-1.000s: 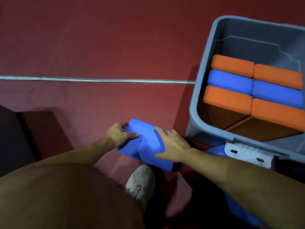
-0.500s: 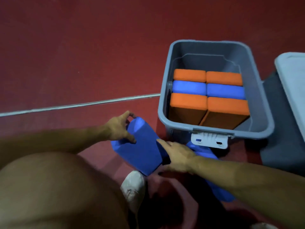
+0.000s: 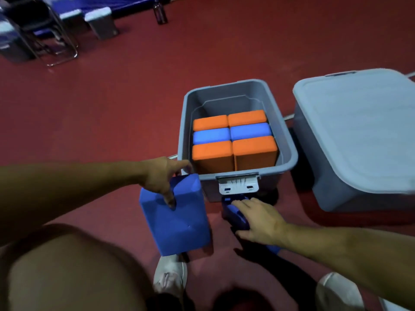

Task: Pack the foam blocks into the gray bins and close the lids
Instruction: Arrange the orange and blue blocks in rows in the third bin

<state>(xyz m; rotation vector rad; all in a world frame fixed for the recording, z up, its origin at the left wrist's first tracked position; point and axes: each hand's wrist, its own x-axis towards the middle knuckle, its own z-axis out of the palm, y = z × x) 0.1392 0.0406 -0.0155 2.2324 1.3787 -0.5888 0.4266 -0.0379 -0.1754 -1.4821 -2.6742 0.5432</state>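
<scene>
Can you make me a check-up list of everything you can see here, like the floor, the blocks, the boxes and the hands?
Surface: red floor, pale line partly showing beside the bin.
Job's things: open gray bin holds four orange and two blue blocks, standing on edge; closed gray bin to its right; loose blue block; second blue block on the floor.
Clutter: nothing seen.
Grips: left hand holds the loose blue block's top; right hand is on the second.
Cables: nothing seen.
Surroundings: folding chairs, bottle, white shoes.
</scene>
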